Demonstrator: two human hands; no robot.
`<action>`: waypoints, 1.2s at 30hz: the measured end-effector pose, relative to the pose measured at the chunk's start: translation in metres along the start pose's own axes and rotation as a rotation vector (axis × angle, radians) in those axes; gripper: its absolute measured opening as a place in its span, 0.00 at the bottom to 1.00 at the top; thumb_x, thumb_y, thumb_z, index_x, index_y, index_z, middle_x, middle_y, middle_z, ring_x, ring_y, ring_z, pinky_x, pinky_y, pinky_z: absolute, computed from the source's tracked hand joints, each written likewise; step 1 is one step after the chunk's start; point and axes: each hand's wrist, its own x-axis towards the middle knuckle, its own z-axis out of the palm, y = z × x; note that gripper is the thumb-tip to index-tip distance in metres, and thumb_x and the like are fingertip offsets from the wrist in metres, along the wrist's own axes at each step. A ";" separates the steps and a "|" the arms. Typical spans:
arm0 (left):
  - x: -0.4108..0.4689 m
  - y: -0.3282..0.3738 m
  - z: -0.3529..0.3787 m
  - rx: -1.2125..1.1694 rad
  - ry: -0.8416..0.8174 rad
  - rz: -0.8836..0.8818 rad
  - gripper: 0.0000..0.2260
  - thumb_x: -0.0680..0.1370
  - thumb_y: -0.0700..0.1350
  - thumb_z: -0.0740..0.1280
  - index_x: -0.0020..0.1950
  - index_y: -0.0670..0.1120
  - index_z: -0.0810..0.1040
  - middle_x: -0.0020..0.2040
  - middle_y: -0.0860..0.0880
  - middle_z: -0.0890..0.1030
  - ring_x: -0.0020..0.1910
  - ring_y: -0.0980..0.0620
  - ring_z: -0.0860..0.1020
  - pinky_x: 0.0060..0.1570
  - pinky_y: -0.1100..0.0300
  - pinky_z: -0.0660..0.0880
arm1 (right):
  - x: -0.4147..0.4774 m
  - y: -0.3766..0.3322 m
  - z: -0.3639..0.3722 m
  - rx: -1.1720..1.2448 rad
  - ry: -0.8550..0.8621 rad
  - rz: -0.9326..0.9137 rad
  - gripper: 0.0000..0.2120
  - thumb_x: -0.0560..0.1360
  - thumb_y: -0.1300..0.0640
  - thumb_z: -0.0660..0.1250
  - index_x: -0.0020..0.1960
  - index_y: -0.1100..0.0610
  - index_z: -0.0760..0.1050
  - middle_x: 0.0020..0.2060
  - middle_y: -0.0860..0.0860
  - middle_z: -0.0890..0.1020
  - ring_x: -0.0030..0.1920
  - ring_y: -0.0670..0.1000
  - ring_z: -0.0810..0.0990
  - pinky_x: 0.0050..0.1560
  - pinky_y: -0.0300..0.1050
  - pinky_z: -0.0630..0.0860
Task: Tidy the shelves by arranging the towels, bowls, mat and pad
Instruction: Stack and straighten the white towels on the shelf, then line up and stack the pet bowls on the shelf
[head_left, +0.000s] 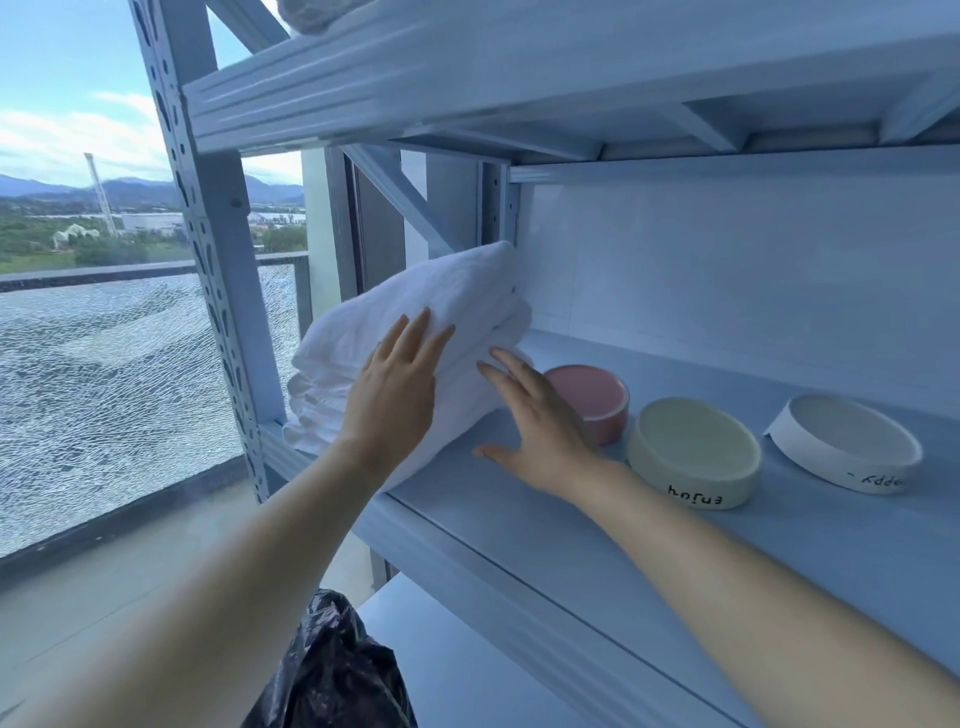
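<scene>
Shelf unit, pale blue metal: one perforated upright post (208, 208) at the left, three shelf levels in view. Middle shelf (675, 561) carries the task's items. Towels, white (457, 296): one folded stack at the far left end of the middle shelf, against the back corner, its front edge overhanging the shelf lip; several folded layers show, but the number of separate towels cannot be told. Bowls, three, shallow and round, in a row to the right of the stack, none stacked: one pink bowl (597, 397) nearest the towels and partly hidden behind the right hand; one cream bowl (693, 447) just beside it, lettered on its side; one white bowl (847, 441) further right, set apart from the cream one, also lettered. Hands, two, both bare: left hand (395, 395) lies flat on the sloping front of the towel stack, grip apart, fingers straight and spread, clasping nothing; right hand (540, 431) is over the shelf between stack and pink bowl, grip apart, fingers straight, thumb splayed, fingertips at the stack's right flank, where contact cannot be told. Upper shelf (467, 78): one pale cloth item (311, 13) at its left end, mostly cut off by the frame. Lower shelf (457, 665): one bare corner visible. Black plastic bag (332, 670), one, crumpled, below the left forearm. Cracked glass panel (104, 389), one, left of the unit
</scene>
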 end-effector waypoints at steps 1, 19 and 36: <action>0.000 -0.001 0.001 -0.009 -0.010 -0.001 0.28 0.75 0.31 0.59 0.73 0.47 0.63 0.75 0.46 0.61 0.74 0.43 0.57 0.67 0.47 0.65 | -0.001 0.000 0.000 0.002 0.001 -0.003 0.40 0.70 0.47 0.71 0.75 0.52 0.53 0.76 0.45 0.50 0.73 0.51 0.57 0.62 0.49 0.71; -0.017 -0.004 -0.026 0.073 -0.002 0.138 0.19 0.70 0.32 0.66 0.59 0.45 0.79 0.65 0.41 0.74 0.64 0.38 0.72 0.47 0.44 0.77 | -0.014 0.011 -0.003 0.016 -0.006 0.021 0.36 0.73 0.46 0.68 0.74 0.52 0.54 0.75 0.47 0.53 0.72 0.51 0.58 0.65 0.46 0.65; -0.021 0.101 0.045 -0.231 -0.266 0.136 0.22 0.74 0.50 0.64 0.68 0.52 0.67 0.68 0.52 0.67 0.65 0.49 0.67 0.55 0.53 0.72 | -0.088 0.061 -0.051 -0.204 0.009 0.192 0.22 0.73 0.51 0.67 0.65 0.53 0.71 0.64 0.49 0.72 0.64 0.53 0.70 0.60 0.47 0.68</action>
